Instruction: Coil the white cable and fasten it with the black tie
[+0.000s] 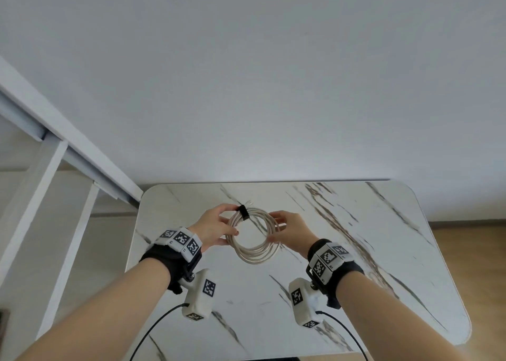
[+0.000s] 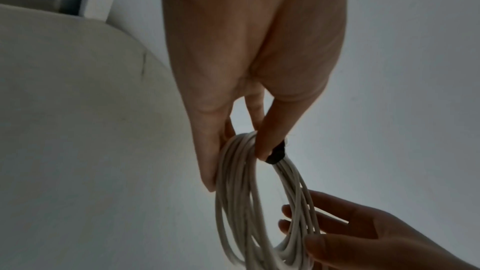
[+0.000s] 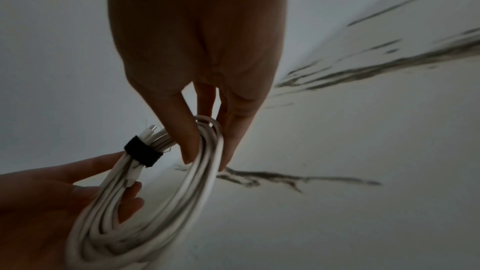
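Observation:
The white cable is wound into a round coil and held in the air above the marble table. A black tie is wrapped around the strands at the coil's top left. My left hand pinches the left side of the coil between thumb and fingers, just below the tie. My right hand pinches the right side the same way. The left wrist view shows the left hand gripping the cable, its thumb beside the tie. In the right wrist view the right hand grips the cable, and the cable's plug ends stick out past the tie.
The table stands against a plain white wall. A white window frame runs along the left. Wooden floor shows past the table's right edge. Black wires hang from my wrist cameras near the table's front edge.

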